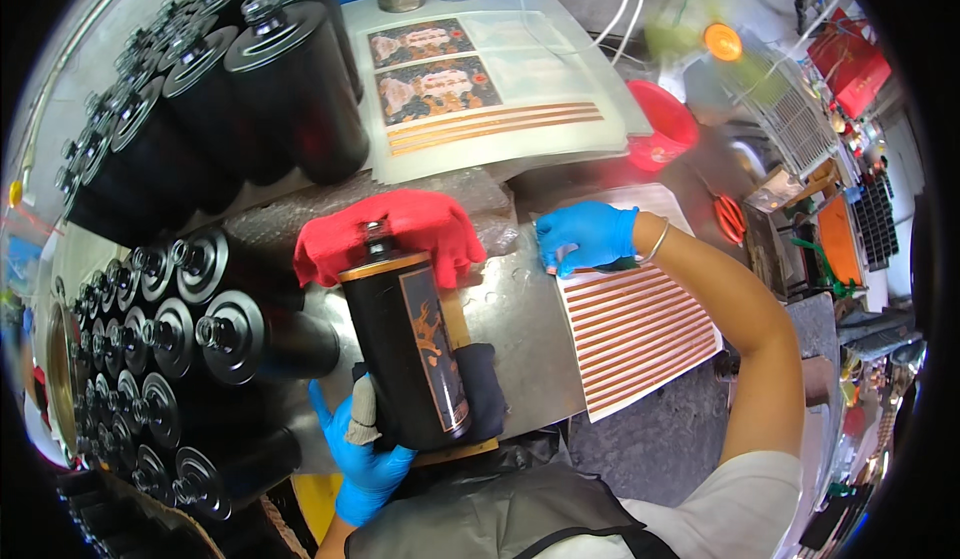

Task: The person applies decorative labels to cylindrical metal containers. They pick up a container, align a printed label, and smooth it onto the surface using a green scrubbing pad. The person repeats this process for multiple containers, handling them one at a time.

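A black bottle (380, 339) with a copper-coloured band near its shoulder and a dark decorated label leans back on a wooden rest, its neck against a folded red cloth (390, 229). My left hand (365, 454), in a blue glove with a cloth sleeve on one finger, is beside the bottle's lower end. Its fingers are spread, and one reaches the base. Over the upper left part of a white sheet of copper-coloured strips (640, 344) is my blue-gloved right hand (588, 236). Its fingers are bent together at the sheet's edge; what they pinch is hidden.
Several black bottles (270, 344) lie stacked at left, and more black bottles (300, 89) stand behind them. Printed label sheets (530, 69) lie at the back. A red bucket (662, 127), orange-handled scissors (729, 219) and a wire rack (790, 109) are to the right.
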A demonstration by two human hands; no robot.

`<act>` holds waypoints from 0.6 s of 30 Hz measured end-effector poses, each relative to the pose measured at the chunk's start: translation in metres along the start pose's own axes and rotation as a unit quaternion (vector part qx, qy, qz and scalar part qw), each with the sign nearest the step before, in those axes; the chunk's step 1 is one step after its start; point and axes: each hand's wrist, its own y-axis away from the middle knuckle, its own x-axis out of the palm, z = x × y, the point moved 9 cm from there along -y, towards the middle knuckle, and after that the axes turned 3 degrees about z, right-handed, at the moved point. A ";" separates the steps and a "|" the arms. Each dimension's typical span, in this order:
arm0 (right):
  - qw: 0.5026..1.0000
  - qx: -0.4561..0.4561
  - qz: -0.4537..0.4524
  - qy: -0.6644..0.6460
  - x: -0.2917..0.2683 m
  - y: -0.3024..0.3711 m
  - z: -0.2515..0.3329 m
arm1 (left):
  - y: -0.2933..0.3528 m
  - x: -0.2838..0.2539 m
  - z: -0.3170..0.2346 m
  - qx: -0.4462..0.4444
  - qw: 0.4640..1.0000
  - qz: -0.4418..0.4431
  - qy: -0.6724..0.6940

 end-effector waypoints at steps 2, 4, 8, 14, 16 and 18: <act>0.997 -0.030 -0.033 -0.068 -0.005 0.000 -0.002 | -0.002 0.000 0.001 0.002 1.000 0.007 -0.002; 0.972 -0.048 -0.118 -0.197 -0.013 0.006 0.004 | -0.004 0.001 0.003 0.009 1.000 -0.001 0.015; 0.887 0.108 -0.162 -0.418 0.000 0.016 0.029 | -0.003 -0.002 0.003 -0.004 0.999 0.003 0.046; 0.897 0.064 -0.115 -0.421 0.040 0.014 0.106 | -0.002 -0.008 -0.005 0.016 1.000 0.000 0.019; 0.877 0.057 -0.105 -0.466 0.052 0.011 0.134 | -0.004 -0.012 -0.003 0.009 0.999 0.001 0.039; 0.897 0.013 -0.104 -0.429 0.055 0.006 0.160 | 0.000 -0.019 0.002 -0.025 0.994 -0.043 0.097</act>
